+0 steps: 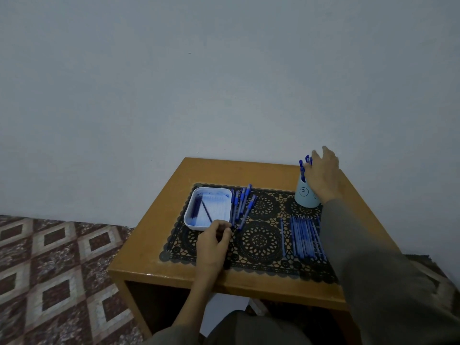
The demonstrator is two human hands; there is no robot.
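The left hand (214, 239) lies nearest, resting on the black lace mat (261, 241) with its fingers curled in. Its fingertips sit at the near ends of the loose pens (242, 205), and I cannot tell whether they pinch one or only touch them. Just beyond its knuckles is the near corner of the white tray (190, 224), stained blue inside, with a thin dark stick lying slantwise in it. The loose pens fan away from that hand, just beside the tray's right rim. Between the two hands, close under the right sleeve, a row of thin blue refills (305, 236) lies side by side, one more a little apart toward the left hand. Farther off, the pale blue cup (305, 196) stands upright at the mat's far corner, right under the right hand (323, 173). That hand is released, fingers straight and spread, its palm against the tops of the cup pens (304, 165) that stick up out of the cup. All of it sits on a small wooden table (154, 245).
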